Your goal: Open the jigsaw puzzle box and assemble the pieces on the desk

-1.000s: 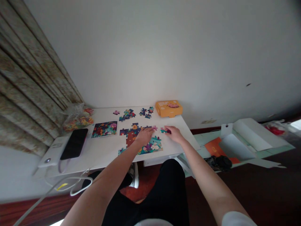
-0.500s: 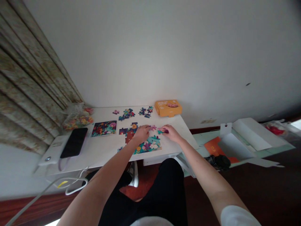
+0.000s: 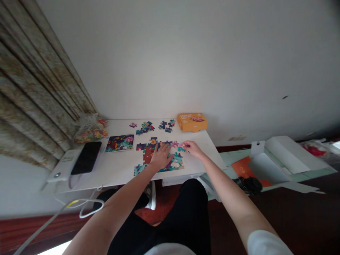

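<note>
White worktop [image 3: 117, 177]: left hand [image 3: 160, 158] spread flat, pressing the part-built jigsaw puzzle [image 3: 176, 163] steady; right hand [image 3: 192, 149] pinching a small piece [image 3: 181, 148] at the puzzle's edge.

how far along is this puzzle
Maybe about half. Done: a joined section of the jigsaw puzzle lies assembled, with gaps, under the left hand. In hand: the right hand is at a teal piece on that section's edge. Left: the loose piece clusters and a lone pink piece beyond it.
</note>
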A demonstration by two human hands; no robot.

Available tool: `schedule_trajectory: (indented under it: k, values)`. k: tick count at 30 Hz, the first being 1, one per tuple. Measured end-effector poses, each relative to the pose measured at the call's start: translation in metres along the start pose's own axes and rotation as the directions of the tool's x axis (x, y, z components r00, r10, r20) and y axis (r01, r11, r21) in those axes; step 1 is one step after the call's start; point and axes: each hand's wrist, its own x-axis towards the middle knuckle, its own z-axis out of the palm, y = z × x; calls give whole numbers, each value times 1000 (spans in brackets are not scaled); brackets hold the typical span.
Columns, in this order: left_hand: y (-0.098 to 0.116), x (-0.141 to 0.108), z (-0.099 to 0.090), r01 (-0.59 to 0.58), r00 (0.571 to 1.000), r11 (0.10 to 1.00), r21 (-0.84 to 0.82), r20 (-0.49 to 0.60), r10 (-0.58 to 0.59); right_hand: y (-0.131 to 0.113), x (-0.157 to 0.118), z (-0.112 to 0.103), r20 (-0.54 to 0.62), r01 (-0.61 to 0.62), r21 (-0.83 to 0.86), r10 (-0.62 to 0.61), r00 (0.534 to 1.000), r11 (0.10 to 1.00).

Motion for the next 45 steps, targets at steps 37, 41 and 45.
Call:
schedule_trajectory:
  k: [37, 41, 45]
  values:
    - [22, 0, 5, -80, 996, 997, 16, -33, 81, -7, 11, 34, -63, 83, -458, -126, 990, 885]
    - [24, -1, 11, -72, 996, 997, 8, -51, 73, -12, 20, 38, -52, 23, -542, -60, 997, 840]
    - [23, -3, 15, -61, 996, 998, 16, -62, 61, -18, 30, 39, -27, -55, -590, 48, 998, 806]
